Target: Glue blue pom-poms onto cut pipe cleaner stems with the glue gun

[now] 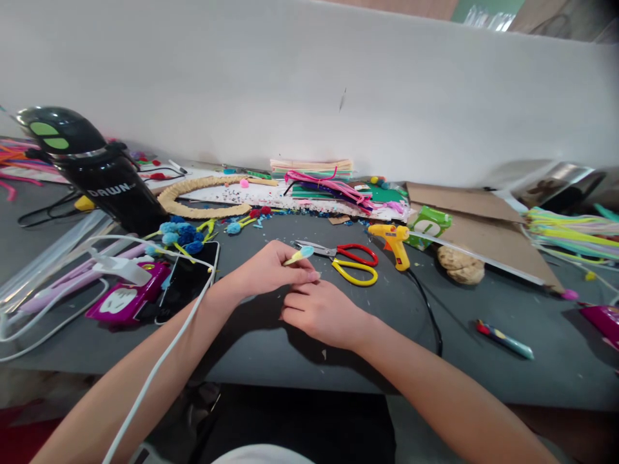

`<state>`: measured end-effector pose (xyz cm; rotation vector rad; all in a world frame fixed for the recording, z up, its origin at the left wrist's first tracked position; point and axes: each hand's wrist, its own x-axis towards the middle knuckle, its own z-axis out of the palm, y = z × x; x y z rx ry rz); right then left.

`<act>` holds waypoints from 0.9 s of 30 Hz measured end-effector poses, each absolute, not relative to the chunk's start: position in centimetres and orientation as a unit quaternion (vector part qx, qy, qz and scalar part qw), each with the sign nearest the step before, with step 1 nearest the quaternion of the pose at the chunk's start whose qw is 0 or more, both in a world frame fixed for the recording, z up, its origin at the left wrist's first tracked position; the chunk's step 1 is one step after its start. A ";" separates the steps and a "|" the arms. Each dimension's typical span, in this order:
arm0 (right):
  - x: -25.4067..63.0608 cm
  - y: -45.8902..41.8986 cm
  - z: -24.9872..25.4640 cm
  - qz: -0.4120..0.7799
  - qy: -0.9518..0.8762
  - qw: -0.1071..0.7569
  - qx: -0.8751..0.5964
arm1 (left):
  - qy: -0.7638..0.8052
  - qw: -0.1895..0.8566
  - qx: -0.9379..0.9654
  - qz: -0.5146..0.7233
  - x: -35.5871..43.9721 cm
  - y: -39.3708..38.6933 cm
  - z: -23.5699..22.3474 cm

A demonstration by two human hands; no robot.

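Observation:
My left hand (271, 267) is closed, pinching a small pipe-cleaner piece (300, 255), pale yellow with a fuzzy light-blue tip that points up and right. Just below and right of it, my right hand (325, 316) has its fingers curled in against the left fingertips; whatever lies inside them is hidden. Scissors (351, 259) with one red and one yellow handle lie half open behind the hands. To their right a yellow hot glue gun (394, 243) rests on the grey table. Blue pompom flowers (186, 235) with yellow-green stems are at the left.
A black bottle (104, 174) stands back left, near a phone (186, 283) and a magenta box (130, 296). A white cable (164, 354) runs over my left forearm. Cardboard (483, 235), a crumpled tan ball (461, 265) and a pen-like tube (505, 339) lie right. Behind is a white partition (290, 84).

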<state>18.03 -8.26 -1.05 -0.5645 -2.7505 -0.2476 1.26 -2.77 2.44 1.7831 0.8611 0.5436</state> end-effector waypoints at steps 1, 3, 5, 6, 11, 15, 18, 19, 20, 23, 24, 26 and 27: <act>18.0 -8.3 -1.0 -0.086 -0.964 0.161 -0.194 | 0.362 0.512 0.744 0.233 1.3 -2.8 2.4; 18.0 -8.3 -0.9 -0.085 -0.965 0.164 -0.188 | 0.368 0.500 0.742 0.252 1.4 -2.7 2.2; 17.9 -8.4 -0.9 -0.080 -0.965 0.167 -0.187 | 0.372 0.492 0.738 0.273 1.3 -2.5 2.1; 17.9 -8.4 -0.9 -0.078 -0.965 0.168 -0.188 | 0.374 0.488 0.735 0.285 1.3 -2.5 2.0; 17.9 -8.5 -0.7 -0.077 -0.963 0.173 -0.191 | 0.395 0.472 0.700 0.361 0.8 -2.0 2.0; 17.9 -8.6 -0.7 -0.074 -0.963 0.177 -0.191 | 0.410 0.459 0.672 0.411 0.7 -1.7 2.0; 17.9 -8.6 -0.7 -0.072 -0.962 0.182 -0.191 | 0.418 0.466 0.648 0.433 0.8 -1.5 1.8; 18.0 -8.6 -0.6 -0.071 -0.962 0.183 -0.190 | 0.421 0.473 0.642 0.432 0.8 -1.5 1.7; 18.0 -8.6 -0.6 -0.070 -0.962 0.185 -0.187 | 0.425 0.478 0.637 0.430 0.9 -1.5 1.6; 18.0 -8.5 -0.6 -0.067 -0.962 0.191 -0.182 | 0.432 0.474 0.642 0.420 0.9 -1.6 1.6; 18.0 -8.5 -0.7 -0.067 -0.962 0.193 -0.183 | 0.431 0.468 0.653 0.411 0.9 -1.7 1.7; 18.0 -8.4 -0.9 -0.069 -0.960 0.198 -0.186 | 0.420 0.463 0.680 0.383 0.8 -1.8 1.9; 18.0 -8.4 -1.1 -0.069 -0.958 0.201 -0.190 | 0.408 0.469 0.696 0.360 0.8 -2.0 2.0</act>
